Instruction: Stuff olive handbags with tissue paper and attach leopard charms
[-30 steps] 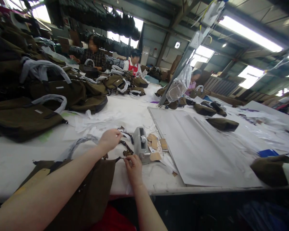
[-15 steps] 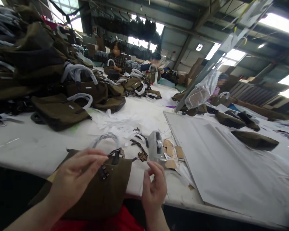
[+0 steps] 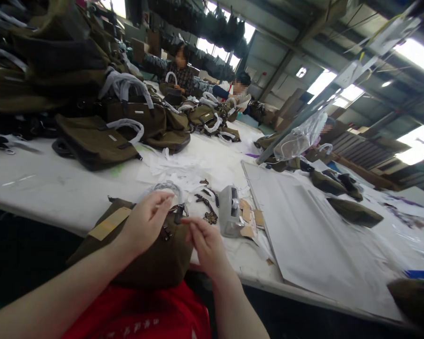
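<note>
An olive-green bag [image 3: 159,263] rests at the table's near edge, partly over my lap. My left hand [image 3: 150,219] is closed in a pinch just above the bag, close to its plastic-wrapped handle [image 3: 164,186]. Thumb and fingertips of my right hand [image 3: 207,242] are pressed together beside the dark tab [image 3: 178,215] at the foot of the handle. Whatever either pinch holds is too small to make out. Dark metal hardware [image 3: 166,232] sits on the bag's front. A tan card tag [image 3: 109,224] lies on the bag beside my left forearm.
Leopard-print straps [image 3: 211,217] and a grey tape dispenser [image 3: 229,212] lie beyond my right hand, near cardboard pieces [image 3: 246,212]. Piled olive bags [image 3: 95,141] fill the left. A large white sheet [image 3: 314,240] covers the right, below a slanted post [image 3: 297,120]. Co-workers [image 3: 182,70] are behind.
My right hand has moved left and up to the bag's handle tab. My left hand has shifted right, its fingers more curled. More of the tan tag shows, and the view has tilted down.
</note>
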Demonstrator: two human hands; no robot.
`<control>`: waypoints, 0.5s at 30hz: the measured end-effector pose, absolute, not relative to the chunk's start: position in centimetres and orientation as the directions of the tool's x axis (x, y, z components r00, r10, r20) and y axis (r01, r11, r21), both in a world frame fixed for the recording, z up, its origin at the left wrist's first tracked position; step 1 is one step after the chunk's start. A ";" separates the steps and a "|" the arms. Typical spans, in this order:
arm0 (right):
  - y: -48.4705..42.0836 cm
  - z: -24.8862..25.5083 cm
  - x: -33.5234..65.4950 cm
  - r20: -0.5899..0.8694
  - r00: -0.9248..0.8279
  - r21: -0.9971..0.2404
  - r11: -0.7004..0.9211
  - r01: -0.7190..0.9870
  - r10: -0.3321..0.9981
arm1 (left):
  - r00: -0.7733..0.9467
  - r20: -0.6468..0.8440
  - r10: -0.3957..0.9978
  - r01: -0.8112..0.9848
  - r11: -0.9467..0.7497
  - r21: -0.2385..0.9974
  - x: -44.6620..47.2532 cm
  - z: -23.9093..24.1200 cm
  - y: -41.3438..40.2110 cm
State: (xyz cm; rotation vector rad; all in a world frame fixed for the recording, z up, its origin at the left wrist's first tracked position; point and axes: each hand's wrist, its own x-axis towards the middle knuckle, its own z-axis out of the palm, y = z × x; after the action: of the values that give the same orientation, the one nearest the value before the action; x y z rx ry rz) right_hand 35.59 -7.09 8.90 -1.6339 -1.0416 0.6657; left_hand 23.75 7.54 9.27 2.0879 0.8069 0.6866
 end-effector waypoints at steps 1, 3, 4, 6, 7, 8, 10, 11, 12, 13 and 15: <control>-6.5 8.5 36.5 0.091 0.525 -0.939 -0.103 0.329 0.846 | 0.671 0.085 0.737 0.440 -0.487 0.754 25.1 8.5 8.7; -5.5 7.5 38.2 0.117 0.598 -0.916 -0.146 0.373 0.793 | 0.682 0.010 0.732 0.517 -0.491 0.701 27.4 6.8 10.0; -5.1 7.0 38.8 0.122 0.617 -0.912 -0.157 0.378 0.777 | 0.703 -0.015 0.711 0.525 -0.505 0.685 27.9 6.0 10.1; -4.8 6.1 39.5 0.097 0.622 -0.927 -0.157 0.341 0.777 | 0.758 -0.014 0.652 0.491 -0.556 0.671 27.9 4.8 9.1; -4.8 5.7 39.6 0.071 0.611 -0.939 -0.154 0.308 0.788 | 0.774 0.006 0.633 0.467 -0.578 0.669 27.4 4.3 8.3; -5.0 5.3 39.6 0.040 0.598 -0.947 -0.160 0.278 0.801 | 0.782 0.029 0.623 0.448 -0.594 0.668 26.6 3.9 7.4; -5.5 5.0 39.4 -0.032 0.560 -0.945 -0.207 0.253 0.828 | 0.782 0.094 0.616 0.406 -0.619 0.673 24.8 3.3 5.8; -5.8 5.0 39.2 -0.065 0.530 -0.938 -0.233 0.257 0.846 | 0.779 0.125 0.614 0.386 -0.627 0.677 23.9 3.0 5.2; -6.0 5.1 39.0 -0.091 0.485 -0.931 -0.247 0.269 0.870 | 0.775 0.152 0.613 0.366 -0.632 0.683 23.2 2.8 4.8; -6.2 5.3 38.8 -0.111 0.427 -0.927 -0.249 0.281 0.897 | 0.770 0.173 0.614 0.349 -0.633 0.691 22.6 2.5 4.5; -6.5 5.9 38.5 -0.121 0.306 -0.924 -0.220 0.313 0.944 | 0.748 0.189 0.636 0.341 -0.613 0.712 21.9 2.3 4.2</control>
State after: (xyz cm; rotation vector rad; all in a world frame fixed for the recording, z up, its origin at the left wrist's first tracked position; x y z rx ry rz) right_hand 38.55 -6.52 5.90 -1.7176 -1.1438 0.9284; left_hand 21.88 4.22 2.33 2.2694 0.7304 0.5668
